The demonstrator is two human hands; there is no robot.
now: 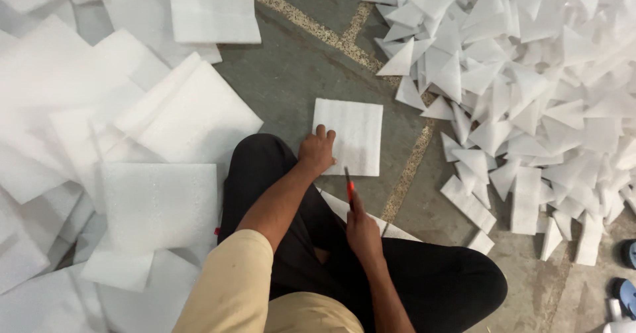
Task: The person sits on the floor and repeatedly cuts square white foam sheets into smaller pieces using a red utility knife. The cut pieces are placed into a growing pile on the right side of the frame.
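Observation:
A square white foam sheet (354,133) lies flat on the grey floor in front of my knees. My left hand (317,151) presses down on its near left corner with the fingers curled. My right hand (362,230) grips a red-handled cutter (348,186), its blade pointing up toward the near edge of the sheet. More white foam pieces (392,228) lie under my right hand beside my black-trousered leg.
Stacks of square white foam sheets (159,204) cover the floor on the left. A big heap of white foam triangles (530,81) fills the right. Blue footwear (628,293) shows at the bottom right corner.

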